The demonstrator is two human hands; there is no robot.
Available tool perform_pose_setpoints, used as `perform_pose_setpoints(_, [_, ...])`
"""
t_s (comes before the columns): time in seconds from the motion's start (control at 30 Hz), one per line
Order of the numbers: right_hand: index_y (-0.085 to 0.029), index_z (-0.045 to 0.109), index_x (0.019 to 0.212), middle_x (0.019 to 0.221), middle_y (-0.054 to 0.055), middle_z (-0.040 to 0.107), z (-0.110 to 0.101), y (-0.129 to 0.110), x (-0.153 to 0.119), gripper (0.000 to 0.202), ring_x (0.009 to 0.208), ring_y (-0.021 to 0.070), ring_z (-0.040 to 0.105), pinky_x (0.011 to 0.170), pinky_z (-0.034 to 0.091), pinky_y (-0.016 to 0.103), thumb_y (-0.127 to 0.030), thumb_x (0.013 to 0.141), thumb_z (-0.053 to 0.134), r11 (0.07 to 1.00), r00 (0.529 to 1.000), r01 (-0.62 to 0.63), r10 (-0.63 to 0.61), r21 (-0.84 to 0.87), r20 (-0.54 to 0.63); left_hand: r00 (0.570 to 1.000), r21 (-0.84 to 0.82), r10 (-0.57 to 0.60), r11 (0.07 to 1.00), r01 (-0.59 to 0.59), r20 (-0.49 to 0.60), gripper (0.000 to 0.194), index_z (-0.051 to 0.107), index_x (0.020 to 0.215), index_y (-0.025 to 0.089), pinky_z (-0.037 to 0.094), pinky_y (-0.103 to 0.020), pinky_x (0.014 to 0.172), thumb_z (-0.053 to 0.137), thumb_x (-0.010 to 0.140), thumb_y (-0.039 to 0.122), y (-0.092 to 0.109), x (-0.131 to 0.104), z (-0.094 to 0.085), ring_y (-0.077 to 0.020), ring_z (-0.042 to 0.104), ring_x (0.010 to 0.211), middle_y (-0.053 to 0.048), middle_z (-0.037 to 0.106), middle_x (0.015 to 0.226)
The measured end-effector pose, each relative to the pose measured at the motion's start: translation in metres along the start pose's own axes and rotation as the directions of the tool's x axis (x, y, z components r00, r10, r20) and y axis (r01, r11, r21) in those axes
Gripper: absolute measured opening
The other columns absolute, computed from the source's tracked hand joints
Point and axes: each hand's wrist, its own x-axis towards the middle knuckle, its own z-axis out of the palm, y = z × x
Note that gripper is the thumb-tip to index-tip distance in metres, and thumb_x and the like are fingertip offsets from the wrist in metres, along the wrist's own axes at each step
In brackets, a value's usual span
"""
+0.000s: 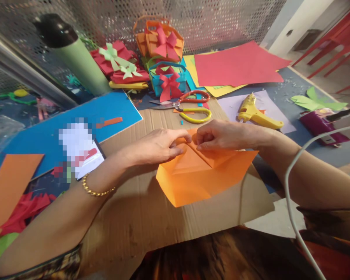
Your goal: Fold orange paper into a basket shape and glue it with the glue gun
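An orange sheet of paper (192, 186), partly folded with raised flaps and a crease down its middle, lies over the cardboard. My left hand (160, 146) pinches its far part from the left, thumb and forefinger bent around the paper. Close beside it, my right hand (217, 135) has curled fingers gripping the same sheet at the crease. The near edge of the paper stands up a little toward me. Just beyond the hands rest scissors (179, 104) with one red and one yellow handle.
Under the work is a cardboard sheet (128, 217). A yellow glue gun (255, 112) lies to the right, near a white cable (287, 186). Paper bags with bows (169, 83), red sheets (236, 64) and a green bottle (78, 58) stand behind. A phone (89, 161) is at left.
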Motion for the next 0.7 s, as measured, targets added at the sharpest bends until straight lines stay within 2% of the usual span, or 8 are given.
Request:
perform_pose_setpoints(0.17, [-0.019, 0.063, 0.081, 0.070, 0.000, 0.063, -0.001, -0.006, -0.004, 0.017, 0.064, 0.0126, 0.053, 0.062, 0.039, 0.028, -0.035, 0.084, 0.059, 0.997, 0.999, -0.036, 0.037, 0.068, -0.016, 0.999, -0.107, 0.003, 0.994, 0.001, 0.036, 0.034, 0.068, 0.124, 0.023, 0.041, -0.028, 0.067, 0.052, 0.095, 0.031, -0.002, -0.001, -0.003, -0.0141, 0.058, 0.070, -0.002, 0.067, 0.089])
perform_pose_setpoints(0.3, [-0.021, 0.061, 0.080, 0.068, -0.001, 0.059, 0.001, -0.010, -0.006, 0.017, 0.061, 0.0126, 0.050, 0.060, 0.039, 0.028, -0.037, 0.084, 0.059, 0.994, 0.998, -0.048, 0.051, 0.098, -0.029, 0.987, -0.268, -0.083, 0.956, 0.117, 0.135, 0.036, 0.063, 0.127, 0.025, 0.034, -0.024, 0.051, 0.054, 0.093, 0.026, 0.001, -0.005, -0.009, -0.0100, 0.046, 0.047, 0.007, 0.048, 0.060])
perform_pose_setpoints(0.37, [-0.022, 0.060, 0.077, 0.066, -0.001, 0.059, 0.003, -0.009, -0.005, 0.016, 0.060, 0.0127, 0.050, 0.060, 0.038, 0.028, -0.037, 0.083, 0.060, 0.995, 0.998, -0.043, 0.047, 0.094, -0.036, 0.977, -0.357, -0.125, 0.917, 0.180, 0.171, 0.031, 0.060, 0.122, 0.025, 0.031, -0.023, 0.047, 0.055, 0.092, 0.026, 0.003, -0.008, -0.011, -0.0090, 0.043, 0.042, 0.009, 0.041, 0.055])
perform_pose_setpoints(0.43, [-0.022, 0.059, 0.074, 0.066, -0.001, 0.059, 0.004, -0.008, -0.004, 0.016, 0.061, 0.0127, 0.049, 0.059, 0.037, 0.029, -0.036, 0.082, 0.059, 0.996, 0.999, -0.032, 0.036, 0.088, -0.036, 0.975, -0.404, -0.136, 0.893, 0.198, 0.176, 0.021, 0.058, 0.112, 0.024, 0.031, -0.022, 0.046, 0.058, 0.093, 0.033, 0.003, -0.009, -0.013, -0.0084, 0.043, 0.043, 0.008, 0.043, 0.057])
perform_pose_setpoints(0.5, [-0.022, 0.059, 0.073, 0.068, 0.000, 0.060, 0.005, -0.007, -0.003, 0.017, 0.062, 0.0132, 0.050, 0.059, 0.038, 0.029, -0.036, 0.082, 0.059, 0.997, 0.999, -0.017, 0.020, 0.082, -0.033, 0.983, -0.386, -0.098, 0.910, 0.150, 0.152, 0.023, 0.057, 0.099, 0.023, 0.031, -0.023, 0.048, 0.062, 0.091, 0.044, 0.002, -0.007, -0.013, -0.0086, 0.044, 0.049, 0.006, 0.046, 0.062])
perform_pose_setpoints(0.57, [-0.022, 0.059, 0.073, 0.072, 0.001, 0.062, 0.005, -0.006, -0.002, 0.017, 0.064, 0.0139, 0.052, 0.060, 0.039, 0.029, -0.036, 0.082, 0.058, 0.997, 1.000, -0.007, 0.009, 0.080, -0.024, 0.988, -0.294, -0.056, 0.951, 0.097, 0.142, 0.032, 0.054, 0.086, 0.021, 0.032, -0.024, 0.050, 0.066, 0.086, 0.051, 0.001, -0.004, -0.014, -0.0099, 0.046, 0.057, 0.004, 0.050, 0.068])
perform_pose_setpoints(0.63, [-0.021, 0.060, 0.074, 0.074, 0.001, 0.063, 0.004, -0.006, -0.002, 0.016, 0.066, 0.0144, 0.053, 0.061, 0.039, 0.030, -0.035, 0.081, 0.058, 0.997, 1.000, -0.013, 0.014, 0.076, -0.018, 0.985, -0.179, -0.070, 0.979, 0.099, 0.158, 0.033, 0.053, 0.080, 0.020, 0.032, -0.025, 0.053, 0.069, 0.082, 0.049, 0.002, -0.001, -0.015, -0.0114, 0.048, 0.062, 0.001, 0.054, 0.073])
perform_pose_setpoints(0.7, [-0.021, 0.060, 0.074, 0.073, 0.001, 0.063, 0.004, -0.006, -0.001, 0.015, 0.065, 0.0140, 0.053, 0.061, 0.039, 0.029, -0.034, 0.081, 0.059, 0.997, 0.999, -0.028, 0.029, 0.068, -0.019, 0.977, -0.111, -0.110, 0.985, 0.131, 0.181, 0.023, 0.055, 0.080, 0.020, 0.033, -0.026, 0.054, 0.068, 0.080, 0.038, 0.003, 0.002, -0.017, -0.0123, 0.049, 0.065, 0.000, 0.057, 0.076])
